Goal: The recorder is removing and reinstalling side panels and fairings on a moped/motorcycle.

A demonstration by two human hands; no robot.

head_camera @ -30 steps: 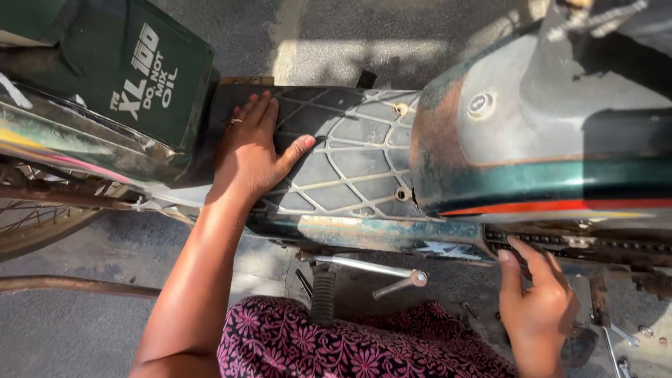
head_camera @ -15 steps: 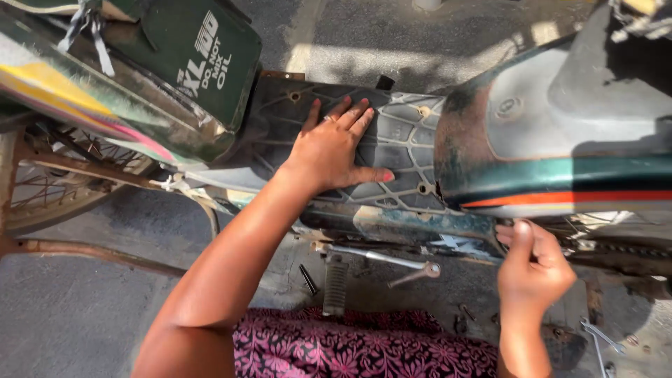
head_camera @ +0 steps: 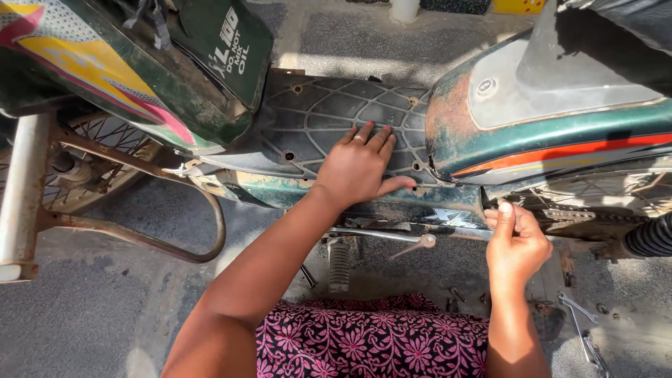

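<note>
The moped takes up most of my view, lying across in front of me, and its grey ribbed footboard [head_camera: 329,115] is in the middle, between the green front panel [head_camera: 210,63] on my left and the rusty green side cover [head_camera: 532,133] on my right. A second ago my left hand [head_camera: 357,171] lay further to the left on the footboard; it has slid towards the right end and now presses flat there, fingers spread, thumb over the near edge, grasping nothing. That puts its weight just beside the join with the side cover. My right hand [head_camera: 516,241] has come up from lower down by the chain and now sits at the lower edge of the footboard, just under that join, fingers bunched as if pinching something small; I cannot tell what, if anything, is between them. So both hands have closed in on the same corner.

Below the footboard a bare metal rod [head_camera: 381,236] runs across. The ground is grey paved floor in strong sun. A spanner [head_camera: 575,311] lies on it near my right side, with a few small bolts [head_camera: 453,292] scattered close to my patterned pink cloth [head_camera: 371,339].
</note>
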